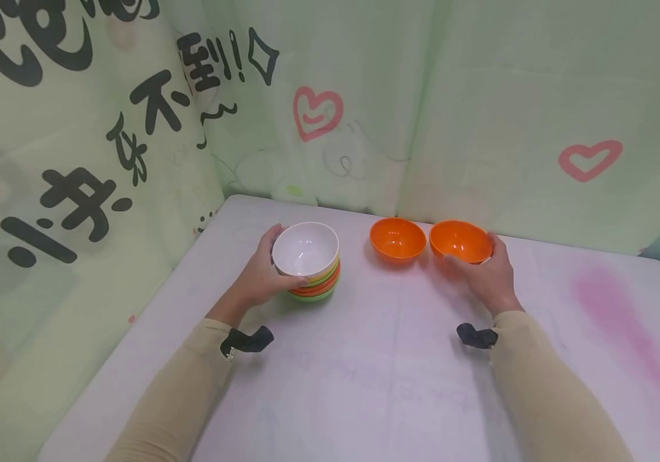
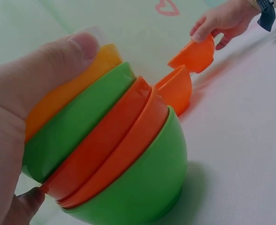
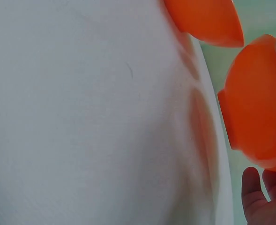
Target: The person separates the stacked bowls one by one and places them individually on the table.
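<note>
My left hand [image 1: 262, 273] grips a stack of nested bowls [image 1: 318, 285] from its left side, the thumb along the upper bowls. On top is a white bowl [image 1: 305, 247]; in the left wrist view a yellow bowl [image 2: 58, 105], green and orange-red ones, and a green bottom bowl [image 2: 161, 164] show below it. My right hand [image 1: 492, 276] holds an orange bowl [image 1: 459, 239] by its right side, raised off the table with its shadow beneath. Just left of it, a second orange bowl [image 1: 397, 237] sits upright on the table.
A white-covered table [image 1: 341, 385] spans the view, with a pink stain [image 1: 624, 308] on its right part. Pale green curtain [image 1: 480, 115] hangs along the back edge and left side, with black writing and pink hearts.
</note>
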The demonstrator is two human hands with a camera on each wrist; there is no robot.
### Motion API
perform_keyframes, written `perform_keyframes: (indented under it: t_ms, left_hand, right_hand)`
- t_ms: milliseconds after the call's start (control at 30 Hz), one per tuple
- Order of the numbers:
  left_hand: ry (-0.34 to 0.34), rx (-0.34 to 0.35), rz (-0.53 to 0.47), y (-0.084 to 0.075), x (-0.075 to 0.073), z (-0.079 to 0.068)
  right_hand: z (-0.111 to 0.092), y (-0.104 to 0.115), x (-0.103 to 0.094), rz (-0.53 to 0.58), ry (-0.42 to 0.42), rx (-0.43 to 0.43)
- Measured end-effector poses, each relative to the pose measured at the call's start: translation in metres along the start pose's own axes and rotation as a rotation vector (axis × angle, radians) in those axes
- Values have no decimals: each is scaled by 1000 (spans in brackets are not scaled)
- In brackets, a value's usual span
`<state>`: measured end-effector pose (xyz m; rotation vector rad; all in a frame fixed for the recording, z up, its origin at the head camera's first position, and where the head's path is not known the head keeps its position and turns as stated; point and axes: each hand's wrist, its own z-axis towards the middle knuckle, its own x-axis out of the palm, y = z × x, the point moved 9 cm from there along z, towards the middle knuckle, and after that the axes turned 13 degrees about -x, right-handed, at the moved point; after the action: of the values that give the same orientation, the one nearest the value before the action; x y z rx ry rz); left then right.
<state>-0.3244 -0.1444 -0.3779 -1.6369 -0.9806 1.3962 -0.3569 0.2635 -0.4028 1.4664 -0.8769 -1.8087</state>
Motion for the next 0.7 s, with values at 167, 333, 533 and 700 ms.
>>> perform_keyframes:
  t_ms: [167,333,533,700]
  left_hand:
    - [-3,-13,14,0,0,0]
    - [0,-19,18,0,1,-1]
    - [-1,-17,26,0,1,-2]
    - [-9,-15,28,0,0,-2]
  right_hand:
    - [-2,-10,2,-11,15,26]
    - [-3,-18,6,-22,35,51]
    - [-5,-19,7,-29,53,63]
    - [-4,-17,8,-29,71,60]
